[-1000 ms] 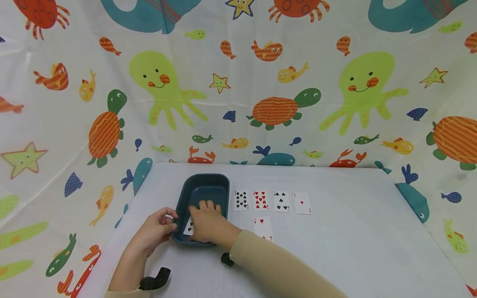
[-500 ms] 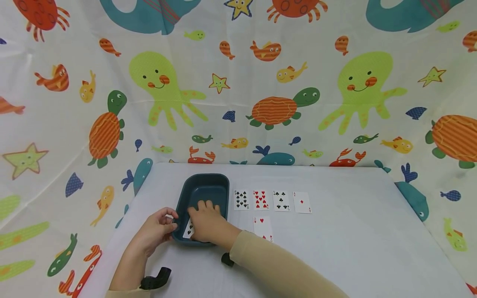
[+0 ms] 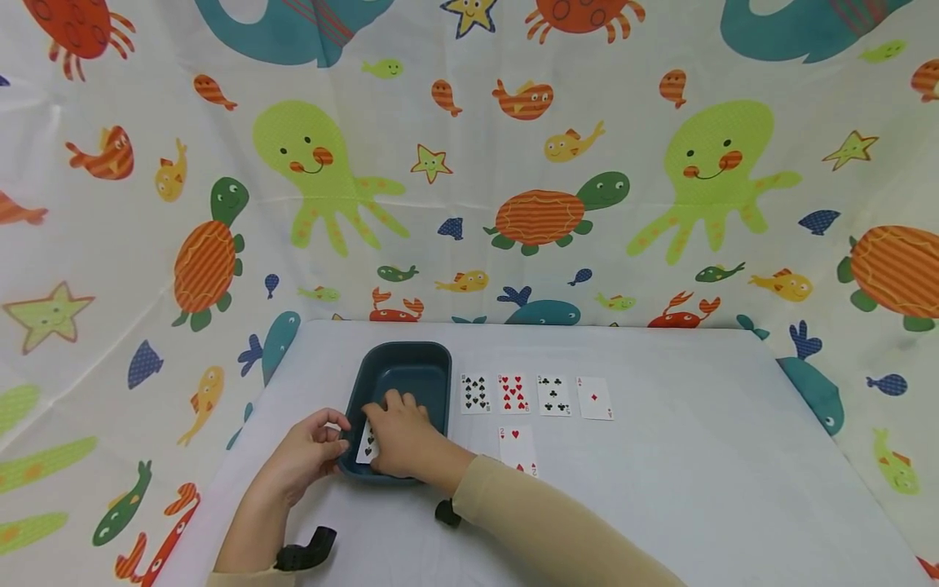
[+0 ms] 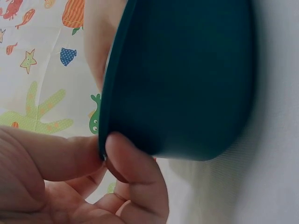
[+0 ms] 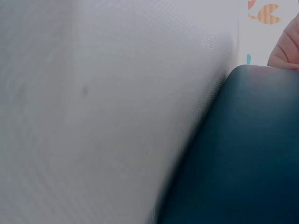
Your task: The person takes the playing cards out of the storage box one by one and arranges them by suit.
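A dark teal tray [image 3: 433,359] sits on the white table. My left hand [image 3: 339,436] pinches its near-left rim between thumb and forefinger; in the left wrist view the thumb [image 4: 133,172] presses the tray's [image 4: 187,84] outer wall. My right hand [image 3: 396,428] reaches into the tray with fingers curled over a spade playing card [image 3: 365,443], which sticks out tilted at the hand's left side against the tray wall. The right wrist view shows only the tray's outer wall [image 5: 243,158] and the tablecloth [image 5: 93,93].
Several cards lie face up in a row right of the tray: a spades card [image 3: 474,394], a hearts card [image 3: 513,394], a clubs card [image 3: 553,396], an ace of diamonds [image 3: 594,399]. A two of hearts [image 3: 517,447] lies nearer, by my right sleeve. Sea-animal cloth surrounds the table.
My right hand has drawn the spade card a little left and up toward the tray's near-left wall. The left hand keeps its pinch on the rim.
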Motion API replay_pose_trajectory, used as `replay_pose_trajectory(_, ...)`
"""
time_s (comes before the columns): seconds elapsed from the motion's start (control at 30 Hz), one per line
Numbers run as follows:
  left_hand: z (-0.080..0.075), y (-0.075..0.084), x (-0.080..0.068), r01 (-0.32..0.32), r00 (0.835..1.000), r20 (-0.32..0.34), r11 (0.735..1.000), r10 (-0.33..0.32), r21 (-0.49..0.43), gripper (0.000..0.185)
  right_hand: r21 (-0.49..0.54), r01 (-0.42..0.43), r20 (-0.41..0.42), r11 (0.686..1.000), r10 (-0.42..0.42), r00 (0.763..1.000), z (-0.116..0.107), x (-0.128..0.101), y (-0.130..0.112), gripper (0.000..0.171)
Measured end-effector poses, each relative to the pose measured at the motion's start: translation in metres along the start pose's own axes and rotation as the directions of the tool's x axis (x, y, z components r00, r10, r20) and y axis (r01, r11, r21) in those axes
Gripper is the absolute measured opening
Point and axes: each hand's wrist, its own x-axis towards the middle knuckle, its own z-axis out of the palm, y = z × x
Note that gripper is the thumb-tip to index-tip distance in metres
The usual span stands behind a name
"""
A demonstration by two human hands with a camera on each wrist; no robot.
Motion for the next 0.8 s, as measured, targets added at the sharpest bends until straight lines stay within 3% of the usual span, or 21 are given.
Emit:
replay_pose_trajectory(0.27,0.000,0.001,0.000,-0.001,1.000,0.009,1.000,0.001,-0.002,0.027,0.032,0.003,-0.019,0.999,-0.002,1.000,0.001,0.002,0.001,0.079)
replay_pose_trajectory(0.8,-0.001,0.006,-0.003,-0.011,1.000,0.020,1.000,0.011,-0.004,0.027,0.243,-0.065,-0.002,0.968,0.068,0.998,-0.010,0.009,0.004,0.084)
